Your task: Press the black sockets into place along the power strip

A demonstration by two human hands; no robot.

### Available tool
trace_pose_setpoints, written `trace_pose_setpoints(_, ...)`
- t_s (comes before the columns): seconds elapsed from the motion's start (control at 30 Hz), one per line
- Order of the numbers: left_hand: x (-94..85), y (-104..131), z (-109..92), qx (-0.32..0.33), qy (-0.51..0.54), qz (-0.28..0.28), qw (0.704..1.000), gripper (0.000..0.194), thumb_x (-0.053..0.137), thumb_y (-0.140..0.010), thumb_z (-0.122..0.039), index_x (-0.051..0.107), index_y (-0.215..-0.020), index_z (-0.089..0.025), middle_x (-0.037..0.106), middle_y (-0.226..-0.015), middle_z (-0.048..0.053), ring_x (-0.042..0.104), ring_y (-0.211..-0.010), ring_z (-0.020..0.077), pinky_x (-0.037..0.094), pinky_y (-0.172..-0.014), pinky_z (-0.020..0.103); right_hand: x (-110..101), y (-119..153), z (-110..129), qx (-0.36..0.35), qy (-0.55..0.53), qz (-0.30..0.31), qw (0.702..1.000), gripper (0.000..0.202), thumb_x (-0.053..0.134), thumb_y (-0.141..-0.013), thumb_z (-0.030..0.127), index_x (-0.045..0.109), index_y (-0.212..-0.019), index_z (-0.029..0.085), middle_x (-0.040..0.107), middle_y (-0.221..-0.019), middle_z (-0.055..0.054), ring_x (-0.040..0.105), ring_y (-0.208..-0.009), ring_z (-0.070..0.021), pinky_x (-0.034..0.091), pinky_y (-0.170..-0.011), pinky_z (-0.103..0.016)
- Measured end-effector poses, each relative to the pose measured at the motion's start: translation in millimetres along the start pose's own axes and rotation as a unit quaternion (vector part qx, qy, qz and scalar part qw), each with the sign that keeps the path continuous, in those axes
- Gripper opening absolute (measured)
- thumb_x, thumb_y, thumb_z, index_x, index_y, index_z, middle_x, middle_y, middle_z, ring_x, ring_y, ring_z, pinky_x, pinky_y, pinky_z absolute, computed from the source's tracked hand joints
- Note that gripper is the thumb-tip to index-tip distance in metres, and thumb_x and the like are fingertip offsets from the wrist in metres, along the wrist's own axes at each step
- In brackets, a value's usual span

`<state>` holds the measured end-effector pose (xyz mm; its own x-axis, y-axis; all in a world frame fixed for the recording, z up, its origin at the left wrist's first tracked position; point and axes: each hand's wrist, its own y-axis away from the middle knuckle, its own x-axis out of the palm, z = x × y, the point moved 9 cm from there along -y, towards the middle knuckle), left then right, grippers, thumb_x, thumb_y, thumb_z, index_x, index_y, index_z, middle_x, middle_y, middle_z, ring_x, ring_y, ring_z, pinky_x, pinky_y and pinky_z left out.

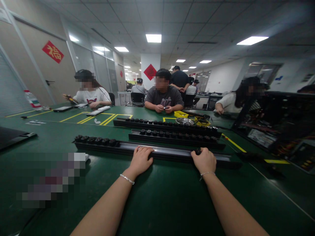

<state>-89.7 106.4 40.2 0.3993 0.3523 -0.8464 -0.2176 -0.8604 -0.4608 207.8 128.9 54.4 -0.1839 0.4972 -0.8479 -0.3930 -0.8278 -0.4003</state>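
Note:
A long black rail [172, 149] with a shiny channel lies crosswise on the green table in front of me. Several small black parts [98, 140] sit in a row at its left end. Fingers stretched out, my left hand [141, 160] rests on the near side of the channel, holding nothing that I can see. Farther right, the fingers of my right hand [204, 160] are closed on a small black part [197, 151] at the channel; the hand hides some of it.
Two more black rails [169, 139] with rows of small parts lie behind. Beyond are a yellow bin [180, 114] and a metal dish [184, 121]. An open computer case [261, 114] stands right, a pixelated object [52, 180] lies near left. Other people sit around the table.

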Motion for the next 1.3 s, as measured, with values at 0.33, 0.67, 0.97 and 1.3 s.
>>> trace_pose_setpoints(0.33, -0.3, -0.3, 0.2, -0.006, 0.0, 0.005, 1.0, 0.032, 0.05, -0.077, -0.025, 0.055, -0.109, -0.03, 0.061, -0.118, 0.0, 0.05, -0.113, 0.0198, 0.019, -0.107, 0.045, -0.8, -0.9, -3.5, 0.003, -0.001, -0.003, 1.0, 0.033, 0.047, -0.074, 0.043, 0.057, -0.09, 0.015, 0.062, -0.085, -0.012, 0.056, -0.087, -0.0257, 0.037, -0.078, -0.034)
trace_pose_setpoints(0.67, -1.2, -0.4, -0.2, -0.004, -0.004, 0.0, 1.0, 0.032, 0.05, -0.077, -0.024, 0.056, -0.109, -0.029, 0.062, -0.117, 0.0, 0.05, -0.113, 0.02, 0.019, -0.107, 0.045, -1.1, -2.8, -6.0, 0.003, 0.002, -0.012, 1.0, 0.032, 0.048, -0.073, 0.042, 0.057, -0.087, 0.015, 0.062, -0.083, -0.011, 0.056, -0.085, -0.0252, 0.037, -0.08, -0.034)
trace_pose_setpoints(0.97, -0.4, -0.5, 0.2, -0.009, -0.003, 0.006, 1.0, 0.033, 0.051, -0.077, -0.025, 0.056, -0.109, -0.03, 0.061, -0.118, 0.0, 0.05, -0.113, 0.0202, 0.019, -0.107, 0.045, -1.9, -3.8, -7.9, 0.005, 0.012, -0.022, 1.0, 0.033, 0.048, -0.072, 0.043, 0.058, -0.088, 0.014, 0.063, -0.082, -0.012, 0.056, -0.086, -0.0265, 0.037, -0.081, -0.035)
trace_pose_setpoints(1.3, -0.1, -0.2, 0.9, -0.003, 0.002, 0.003, 1.0, 0.032, 0.05, -0.078, -0.026, 0.055, -0.109, -0.03, 0.061, -0.118, 0.0, 0.05, -0.113, 0.0202, 0.019, -0.107, 0.045, -3.8, -3.8, -8.7, 0.011, 0.01, -0.013, 1.0, 0.034, 0.048, -0.072, 0.043, 0.057, -0.088, 0.014, 0.063, -0.084, -0.012, 0.057, -0.087, -0.0272, 0.036, -0.084, -0.036)
